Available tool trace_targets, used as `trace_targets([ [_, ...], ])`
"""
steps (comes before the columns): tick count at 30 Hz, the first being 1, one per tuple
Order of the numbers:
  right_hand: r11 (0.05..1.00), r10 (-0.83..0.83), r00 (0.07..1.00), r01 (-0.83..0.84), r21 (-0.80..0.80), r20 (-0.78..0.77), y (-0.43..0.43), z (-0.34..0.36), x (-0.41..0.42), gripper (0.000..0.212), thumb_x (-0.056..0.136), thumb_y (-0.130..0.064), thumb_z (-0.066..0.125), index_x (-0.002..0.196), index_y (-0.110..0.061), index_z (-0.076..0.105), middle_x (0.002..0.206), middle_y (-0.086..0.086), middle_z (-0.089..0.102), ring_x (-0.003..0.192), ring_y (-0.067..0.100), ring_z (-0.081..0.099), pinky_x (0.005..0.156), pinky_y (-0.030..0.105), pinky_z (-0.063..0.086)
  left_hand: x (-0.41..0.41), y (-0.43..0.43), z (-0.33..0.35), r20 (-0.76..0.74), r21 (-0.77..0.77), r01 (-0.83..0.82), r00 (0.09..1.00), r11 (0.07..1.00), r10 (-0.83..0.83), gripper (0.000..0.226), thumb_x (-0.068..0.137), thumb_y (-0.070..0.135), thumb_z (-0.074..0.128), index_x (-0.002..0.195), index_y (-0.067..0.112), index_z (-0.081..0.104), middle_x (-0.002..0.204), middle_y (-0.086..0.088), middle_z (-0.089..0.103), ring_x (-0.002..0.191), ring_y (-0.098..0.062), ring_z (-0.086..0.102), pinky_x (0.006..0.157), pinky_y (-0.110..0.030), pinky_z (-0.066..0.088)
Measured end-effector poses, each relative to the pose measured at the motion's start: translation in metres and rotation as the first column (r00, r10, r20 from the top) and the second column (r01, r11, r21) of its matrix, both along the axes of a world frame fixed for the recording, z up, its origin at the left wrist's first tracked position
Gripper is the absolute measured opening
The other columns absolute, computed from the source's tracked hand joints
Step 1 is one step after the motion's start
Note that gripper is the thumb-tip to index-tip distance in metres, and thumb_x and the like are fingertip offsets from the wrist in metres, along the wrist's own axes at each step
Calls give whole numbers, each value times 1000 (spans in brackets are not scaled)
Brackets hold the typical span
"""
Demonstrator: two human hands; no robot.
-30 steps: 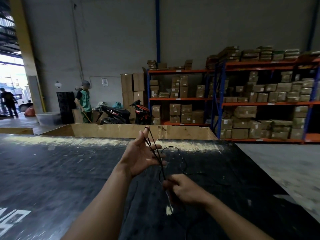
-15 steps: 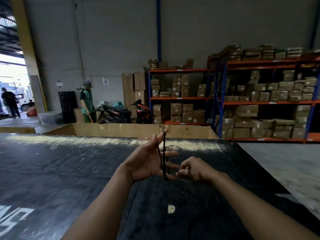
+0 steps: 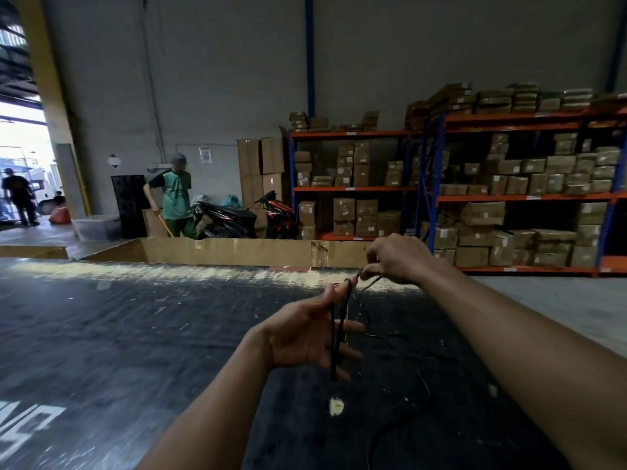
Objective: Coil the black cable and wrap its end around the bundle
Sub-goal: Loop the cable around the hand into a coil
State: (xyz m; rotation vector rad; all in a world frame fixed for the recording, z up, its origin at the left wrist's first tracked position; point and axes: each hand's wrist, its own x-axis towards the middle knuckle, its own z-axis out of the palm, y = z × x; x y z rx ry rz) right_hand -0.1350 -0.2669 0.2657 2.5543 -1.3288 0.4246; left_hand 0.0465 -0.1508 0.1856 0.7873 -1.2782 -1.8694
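The thin black cable (image 3: 339, 330) hangs in several loops over my left hand (image 3: 305, 334), running from the raised thumb tip down across the spread fingers. My left palm faces right, fingers apart, with the loops stretched over them. My right hand (image 3: 397, 257) is up and beyond the left thumb, pinching a strand of the cable between its fingertips right at the thumb tip. Loose cable trails down onto the dark table (image 3: 135, 334) to the right and below the hands.
A long cardboard wall (image 3: 237, 252) stands at the table's far edge. Behind it are parked motorbikes (image 3: 224, 218), orange and blue shelves of boxes (image 3: 509, 198), and a person sweeping (image 3: 174, 195). A small pale scrap (image 3: 336, 406) lies on the table.
My right hand rose from beside the left fingers to the left thumb tip, carrying the strand up and over. The left hand stayed with the loops on it.
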Motion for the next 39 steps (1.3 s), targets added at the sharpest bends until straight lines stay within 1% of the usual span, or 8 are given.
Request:
trace_targets([
  [4,999,2,1000,0,-45,30,7,17,4,27,82,-53,65,76,-28,57,86,-4,65,76,15,55,60,29,35,2,-1,-7,27,26,-47,999,999,46,50,85,62,57,133,58,45,150,-20,29,129,-57,38,93,-79,33],
  [10,999,21,992,-15,-43,127,26,26,11,30,82,-48,69,68,-29,49,85,-1,66,81,20,61,63,33,41,6,-7,-3,34,52,-139,990,989,137,58,76,57,70,131,55,50,159,-24,13,137,-62,14,91,-78,34],
  [17,983,125,951,-157,93,283,62,20,18,23,89,-39,62,74,-22,63,74,1,68,66,17,64,59,32,53,22,-22,5,-27,42,-327,944,944,328,44,88,56,53,131,43,55,133,-19,39,112,-52,47,92,-78,35],
  [21,917,123,923,-247,315,366,84,-2,24,21,94,-31,56,83,-16,65,81,4,67,75,19,65,71,37,56,31,-28,22,-109,2,-383,918,924,381,62,91,55,53,142,22,43,122,-23,45,94,-45,57,80,-67,49],
  [24,827,95,880,-330,456,465,99,-28,25,24,98,-25,50,82,-15,65,72,3,64,67,17,64,65,36,54,37,-25,35,-212,-36,-391,902,920,375,51,84,54,55,127,27,50,113,-21,48,86,-39,59,65,-53,56],
  [30,722,32,854,-379,579,519,106,-80,25,29,98,-19,48,73,-18,64,67,-1,65,54,5,62,50,21,49,37,-20,43,-244,-93,-420,889,903,388,44,80,55,54,120,37,62,149,-31,33,96,-50,59,81,-69,50],
  [33,682,36,843,-413,604,536,105,-97,27,32,96,-11,46,70,-18,63,67,1,67,52,5,62,48,20,47,34,-17,42,-270,-94,-409,888,908,372,37,83,55,52,111,39,69,148,-31,36,93,-51,63,80,-73,49],
  [39,601,38,800,-497,626,599,99,-123,28,24,97,-4,46,82,-5,65,69,-1,63,55,3,59,55,17,49,33,-17,39,-285,-64,-377,895,924,345,42,94,57,39,132,47,52,142,-30,42,103,-58,60,74,-72,51],
])
